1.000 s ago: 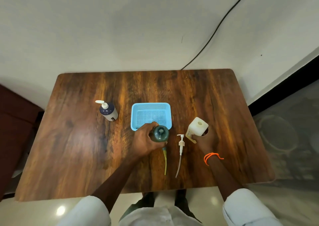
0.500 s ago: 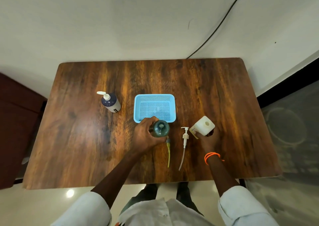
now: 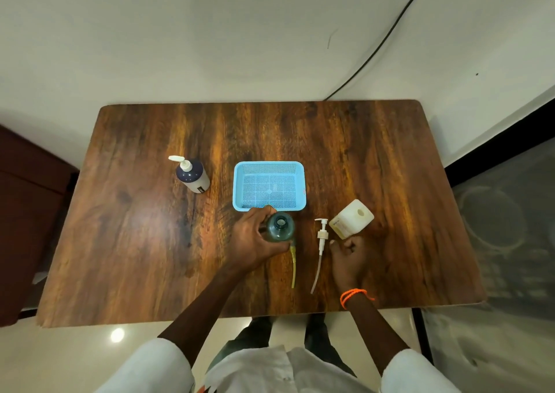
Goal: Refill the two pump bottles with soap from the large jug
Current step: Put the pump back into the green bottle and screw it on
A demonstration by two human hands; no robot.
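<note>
**Open green bottle held upright; jug stood beside the right hand**

The left hand (image 3: 255, 239) was wrapped around the side of the green bottle (image 3: 280, 226), which stood upright on the wooden table (image 3: 135, 242) with its neck open, just in front of the blue basket (image 3: 269, 186). A yellow pump tube (image 3: 293, 265) lay on the table, its upper end at the base of the bottle. The white pump head (image 3: 321, 236) lay flat between the bottle and the right hand (image 3: 348, 257). The right hand's fingers were curled loosely into a fist holding nothing, just below the white jug (image 3: 351, 218). The jug stood uncapped to the right of the basket. The dark pump bottle (image 3: 192, 176), pump fitted, stood well apart to the left of the basket.
</note>
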